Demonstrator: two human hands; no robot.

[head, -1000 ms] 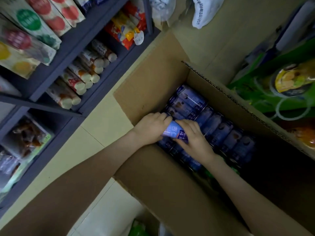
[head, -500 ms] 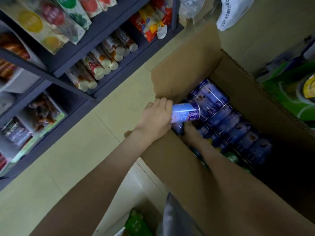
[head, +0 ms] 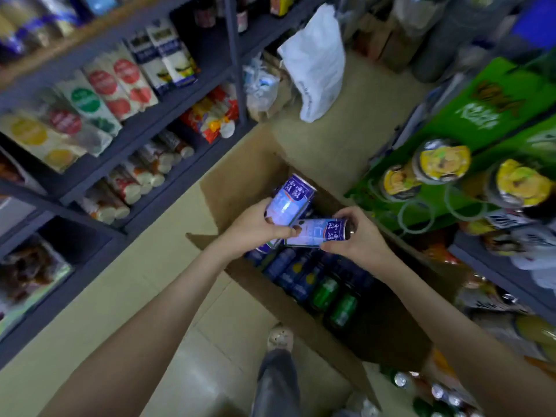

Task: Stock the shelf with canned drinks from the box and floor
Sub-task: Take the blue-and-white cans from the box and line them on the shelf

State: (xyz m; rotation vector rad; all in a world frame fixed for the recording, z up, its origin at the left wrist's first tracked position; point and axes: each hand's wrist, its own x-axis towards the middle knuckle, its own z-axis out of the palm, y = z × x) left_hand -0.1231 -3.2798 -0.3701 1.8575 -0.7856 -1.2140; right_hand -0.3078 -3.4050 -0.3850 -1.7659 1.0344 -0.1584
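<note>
- Two blue cans held above the open cardboard box (head: 240,188): left hand (head: 255,228) wrapped around the tilted can (head: 288,203), right hand (head: 355,236) gripping the sideways can (head: 316,233).
- More blue and green cans (head: 328,291) lying inside the box, beside the dark shelf (head: 144,136).

The two blue-and-white cans (head: 301,218) are glossy printed metal that catches the light, and the box (head: 240,188) beneath them is matt brown cardboard with rough torn edges. The shelf (head: 168,127) is dark, matt painted metal holding smooth printed paper cartons (head: 120,82). The floor (head: 126,281) is pale tile with a soft sheen, and the bag (head: 316,64) is thin, crinkled white plastic.
</note>
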